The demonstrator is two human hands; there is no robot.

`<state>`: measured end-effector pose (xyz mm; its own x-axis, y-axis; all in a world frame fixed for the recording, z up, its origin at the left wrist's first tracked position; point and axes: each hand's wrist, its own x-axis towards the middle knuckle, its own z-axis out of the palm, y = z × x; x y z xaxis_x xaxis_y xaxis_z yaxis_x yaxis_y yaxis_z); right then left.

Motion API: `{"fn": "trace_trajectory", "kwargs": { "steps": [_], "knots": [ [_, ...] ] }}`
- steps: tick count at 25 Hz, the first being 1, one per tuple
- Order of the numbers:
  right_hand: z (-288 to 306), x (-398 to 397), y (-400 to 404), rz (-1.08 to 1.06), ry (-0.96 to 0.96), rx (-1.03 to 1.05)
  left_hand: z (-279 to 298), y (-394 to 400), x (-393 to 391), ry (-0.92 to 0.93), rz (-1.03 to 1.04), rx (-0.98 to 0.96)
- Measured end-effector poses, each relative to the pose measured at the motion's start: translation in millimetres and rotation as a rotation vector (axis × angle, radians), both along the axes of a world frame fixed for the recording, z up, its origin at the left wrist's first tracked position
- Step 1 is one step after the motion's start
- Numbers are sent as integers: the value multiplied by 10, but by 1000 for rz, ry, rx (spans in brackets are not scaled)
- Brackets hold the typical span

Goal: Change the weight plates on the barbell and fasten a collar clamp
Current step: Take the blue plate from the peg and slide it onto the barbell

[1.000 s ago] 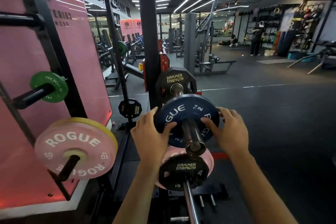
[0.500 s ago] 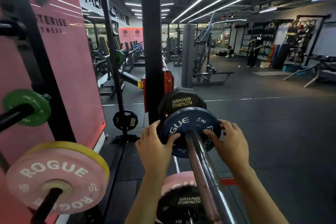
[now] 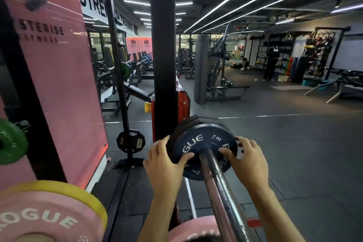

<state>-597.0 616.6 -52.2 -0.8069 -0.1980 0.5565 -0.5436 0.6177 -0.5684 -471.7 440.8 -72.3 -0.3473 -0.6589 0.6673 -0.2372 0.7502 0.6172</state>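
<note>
A small blue Rogue 2 kg plate (image 3: 200,142) sits on the steel barbell sleeve (image 3: 220,188), which runs from the plate toward me. Right behind it on the sleeve is a black plate (image 3: 191,121); its lettering is hidden. My left hand (image 3: 165,165) grips the blue plate's left edge, thumb on its face. My right hand (image 3: 248,160) grips the right edge, thumb near the sleeve. No collar clamp is in view.
A black rack upright (image 3: 163,51) rises just left of the plates. Storage pegs at left hold a pink and yellow Rogue plate (image 3: 49,218) and a green plate (image 3: 10,143). A black 15 kg plate (image 3: 130,141) hangs on a post. Another pink plate (image 3: 192,230) lies below the sleeve. Open rubber floor lies to the right.
The blue plate has slid along the sleeve away from me, up to the black plate, with both hands on its edges. The camera has moved closer and tilted up.
</note>
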Motion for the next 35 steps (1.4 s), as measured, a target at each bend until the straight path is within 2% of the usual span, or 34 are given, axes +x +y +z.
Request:
{"fn": "trace_trajectory", "kwargs": {
  "steps": [7,11,15,26,35],
  "knots": [
    [-36,79,24,-40,-1,-12,-6,43,41,-30,16,44],
    [-76,339,176,-20,-15,-33,48,262,238,-24,7,0],
    [-54,759,598,2,-8,-38,79,670,676,-4,-19,-45],
    [-149,2192,1911,33,-12,-57,-40,1862,2122,-6,-66,8],
    [-124,3251,2466,7,-11,-76,76,2433,3136,-21,-135,-29]
  ]
}}
